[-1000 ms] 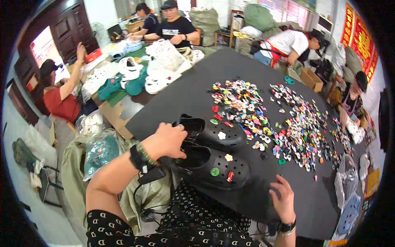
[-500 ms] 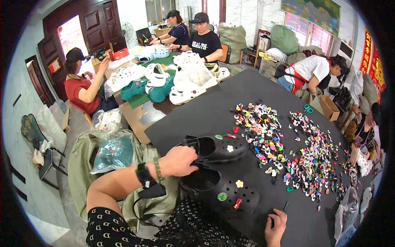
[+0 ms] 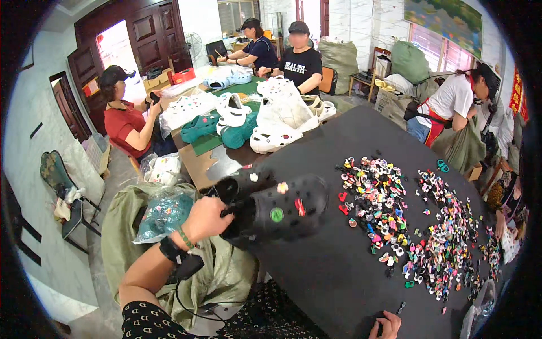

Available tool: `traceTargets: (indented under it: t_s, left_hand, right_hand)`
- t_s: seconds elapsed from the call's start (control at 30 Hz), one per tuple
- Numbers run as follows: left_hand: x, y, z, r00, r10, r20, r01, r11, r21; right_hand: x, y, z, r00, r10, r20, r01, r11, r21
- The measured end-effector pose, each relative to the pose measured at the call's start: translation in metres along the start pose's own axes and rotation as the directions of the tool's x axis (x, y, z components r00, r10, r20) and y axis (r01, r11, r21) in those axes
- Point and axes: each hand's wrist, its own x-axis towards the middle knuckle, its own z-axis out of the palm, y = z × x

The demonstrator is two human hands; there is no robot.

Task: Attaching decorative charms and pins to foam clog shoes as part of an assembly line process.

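Note:
My left hand is closed around the heel ends of a pair of black clogs, the nearer one tilted up with its toe pointing right. A green round charm, a red charm and a pale flower charm sit on the nearer clog. The farther clog is partly hidden behind it and carries a white flower. By the lower edge, my right hand rests on the dark table with loosely bent fingers and nothing visible in it.
Many small colourful shoe charms lie in heaps on the right. White clogs and green clogs are piled beyond the table's far left edge. A bagged teal bundle lies on a green sack. Several people work around.
My left hand has lifted the black clogs and drawn them left, tilting them. My right hand stays near the lower edge. The view has shifted somewhat.

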Motion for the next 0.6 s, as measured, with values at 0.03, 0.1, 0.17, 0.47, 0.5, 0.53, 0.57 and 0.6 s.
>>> traceTargets:
  t_s: [0.03,0.1,0.17,0.47,0.5,0.53,0.57,0.6]
  left_hand:
    - [-0.006,-0.001,0.005,0.999,-0.019,0.027,0.018,0.999,0.031]
    - [-0.013,0.003,0.011,0.992,-0.064,0.111,0.053,0.994,0.099]
    - [-0.016,0.005,0.014,0.997,0.065,-0.051,-0.062,0.997,0.053]
    - [0.034,-0.011,-0.029,0.975,-0.097,0.202,0.17,0.906,-0.388]
    - [0.046,-0.005,-0.04,0.951,-0.194,0.242,0.285,0.854,-0.435]
    - [0.061,-0.009,-0.047,0.946,-0.21,0.245,0.307,0.822,-0.479]
    - [0.076,-0.017,-0.056,0.941,-0.229,0.25,0.33,0.788,-0.52]
    - [0.096,-0.04,-0.06,0.966,-0.141,0.215,0.233,0.833,-0.502]
  right_hand:
    - [0.0,0.0,0.0,1.0,-0.002,0.004,0.002,1.0,0.004]
    - [0.002,0.0,0.001,1.0,0.003,-0.006,-0.003,1.0,0.013]
    - [0.004,-0.001,0.0,1.0,0.0,0.005,0.0,1.0,0.01]
    - [0.008,-0.004,0.0,0.998,0.052,0.019,-0.053,0.999,0.006]
    - [0.007,-0.004,0.0,0.997,0.066,0.029,-0.067,0.998,0.01]
    - [0.007,-0.004,0.0,0.997,0.073,0.023,-0.073,0.997,0.007]
    - [0.005,-0.004,0.0,0.996,0.083,0.033,-0.083,0.997,-0.002]
    - [0.005,-0.003,0.0,0.996,0.083,0.043,-0.083,0.997,-0.004]
